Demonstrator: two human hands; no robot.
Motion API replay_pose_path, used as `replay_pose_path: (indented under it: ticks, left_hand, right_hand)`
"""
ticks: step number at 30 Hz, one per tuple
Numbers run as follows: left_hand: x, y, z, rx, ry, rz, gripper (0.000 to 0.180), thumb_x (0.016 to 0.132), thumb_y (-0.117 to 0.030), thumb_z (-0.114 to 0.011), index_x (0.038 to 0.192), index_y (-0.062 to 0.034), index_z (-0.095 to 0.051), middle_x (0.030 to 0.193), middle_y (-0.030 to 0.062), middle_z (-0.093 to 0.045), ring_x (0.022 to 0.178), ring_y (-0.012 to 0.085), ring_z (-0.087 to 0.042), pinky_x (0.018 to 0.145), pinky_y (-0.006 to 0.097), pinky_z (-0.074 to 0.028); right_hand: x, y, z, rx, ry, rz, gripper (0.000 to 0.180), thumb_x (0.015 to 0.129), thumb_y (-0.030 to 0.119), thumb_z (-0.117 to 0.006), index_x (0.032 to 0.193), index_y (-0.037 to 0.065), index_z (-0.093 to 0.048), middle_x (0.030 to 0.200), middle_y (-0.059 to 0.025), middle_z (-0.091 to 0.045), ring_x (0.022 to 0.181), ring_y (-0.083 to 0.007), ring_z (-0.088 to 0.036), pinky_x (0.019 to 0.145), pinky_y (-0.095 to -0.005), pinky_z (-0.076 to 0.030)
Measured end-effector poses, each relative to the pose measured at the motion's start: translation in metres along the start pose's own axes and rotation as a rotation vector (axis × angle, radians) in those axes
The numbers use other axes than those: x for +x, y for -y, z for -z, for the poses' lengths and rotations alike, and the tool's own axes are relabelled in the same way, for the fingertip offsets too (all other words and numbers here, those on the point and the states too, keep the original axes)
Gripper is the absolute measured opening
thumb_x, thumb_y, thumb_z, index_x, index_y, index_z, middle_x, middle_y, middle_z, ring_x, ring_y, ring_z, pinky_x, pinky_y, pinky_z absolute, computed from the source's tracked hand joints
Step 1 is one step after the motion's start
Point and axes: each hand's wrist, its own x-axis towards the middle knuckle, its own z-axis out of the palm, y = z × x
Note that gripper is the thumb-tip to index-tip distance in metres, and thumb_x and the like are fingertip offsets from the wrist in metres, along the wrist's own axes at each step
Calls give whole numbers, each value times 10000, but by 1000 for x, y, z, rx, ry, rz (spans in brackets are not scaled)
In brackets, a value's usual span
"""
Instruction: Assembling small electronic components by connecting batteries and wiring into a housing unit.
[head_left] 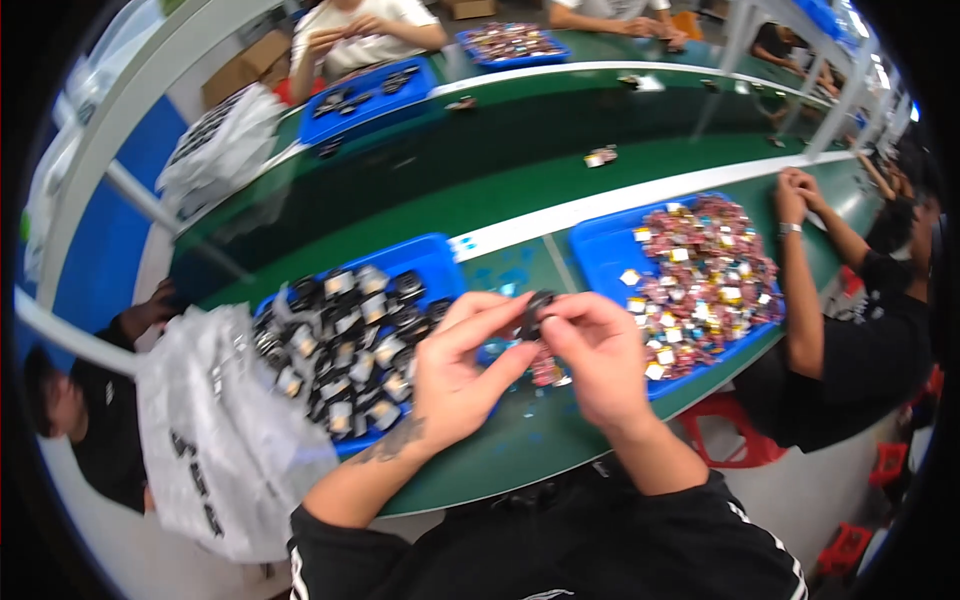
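Left hand (455,378) and right hand (602,365), fingers curled and thumbs pinched in, together grip a small black part (538,308) above the green surface (540,430), toward its near edge. Just left, a blue tray (436,262) carries black pieces (345,345); just right, a second blue tray (604,246) carries heaped pink-and-yellow components (705,275).

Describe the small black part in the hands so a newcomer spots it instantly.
On the near green table, find the gap between the left blue tray and the right blue tray. Above it, the left hand and right hand together pinch the small black part. Unlike the black pieces heaped in the left blue tray, it is held up off the table.
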Motion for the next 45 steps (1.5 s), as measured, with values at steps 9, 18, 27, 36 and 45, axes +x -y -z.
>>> replay_pose_path:
  ticks: [9, 18, 27, 36, 45]
  left_hand:
    - [1, -8, 5, -272, -199, 348, 287, 961, -55, -584, 1205, 96, -602, 1082, 133, -678, 950, 155, -658, 835, 288, -564]
    - [-1, -10, 4, -176, -46, 242, 305, 950, -25, -584, 1232, 90, -588, 1118, 176, -670, 972, 213, -670, 848, 321, -572]
    - [-5, -14, 1, -123, 20, 122, 347, 921, 42, -586, 1268, 55, -579, 1145, 135, -642, 996, 164, -653, 839, 263, -562]
    - [-7, -13, -1, -93, 11, 75, 359, 911, 62, -586, 1269, 68, -570, 1146, 141, -638, 1008, 169, -647, 865, 274, -551]
    - [-11, -8, 0, -29, 6, 175, 327, 901, 36, -619, 1226, 66, -610, 1153, 163, -661, 992, 166, -661, 852, 265, -548]
  right_hand:
    - [-4, 27, -9, -771, 59, 344, 171, 784, -68, -697, 945, -15, -721, 825, -112, -681, 760, -198, -655, 673, -284, -510]
    - [2, 31, -19, -861, 36, 302, 106, 793, -50, -716, 877, -20, -660, 815, -93, -684, 628, -115, -622, 556, -229, -476]
    - [3, 43, -17, -913, 126, 421, 133, 783, -60, -709, 904, -10, -689, 804, -94, -682, 594, -143, -618, 531, -247, -484]
    - [0, 46, -20, -904, 119, 344, 138, 792, -66, -695, 915, -3, -690, 801, -102, -678, 660, -167, -660, 528, -260, -501]
    - [5, 50, -17, -979, 115, 329, 196, 718, -22, -758, 780, 16, -576, 710, -66, -619, 618, -198, -615, 575, -296, -488]
